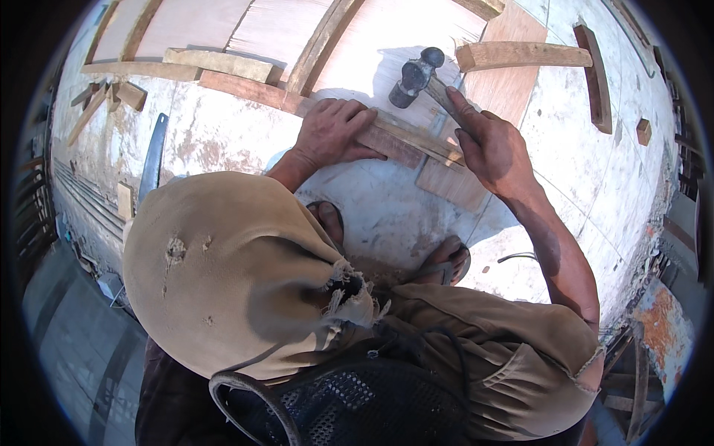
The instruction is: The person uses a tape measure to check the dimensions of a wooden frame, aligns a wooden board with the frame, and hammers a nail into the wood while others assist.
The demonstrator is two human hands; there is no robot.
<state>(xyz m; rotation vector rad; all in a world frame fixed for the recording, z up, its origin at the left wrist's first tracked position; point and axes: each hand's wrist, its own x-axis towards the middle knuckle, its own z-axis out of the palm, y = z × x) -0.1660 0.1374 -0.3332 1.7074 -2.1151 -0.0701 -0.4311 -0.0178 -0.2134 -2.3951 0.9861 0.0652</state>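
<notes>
My right hand [494, 149] is wrapped round the wooden handle of a ball-peen hammer [418, 77]. The hammer's dark metal head hangs above a pale plywood panel [405, 30] framed with wooden strips. My left hand [336, 132] grips a wooden strip [416, 140] at the panel's near edge, its thumb and fingers closed over the wood. This strip lies against a reddish wooden batten [390, 146] and runs right, its end close under my right hand. Whether a nail is between the left fingers cannot be made out. Beneath the strip's right end lies a thin plywood piece [451, 183].
A loose wooden bar [524, 56] and a darker bar [597, 82] lie at the upper right, a small block [643, 132] beyond. To the left are a saw blade [154, 157] and wood offcuts [132, 97]. My sandalled feet [444, 260] stand close behind the strip, near a bent rod [517, 257].
</notes>
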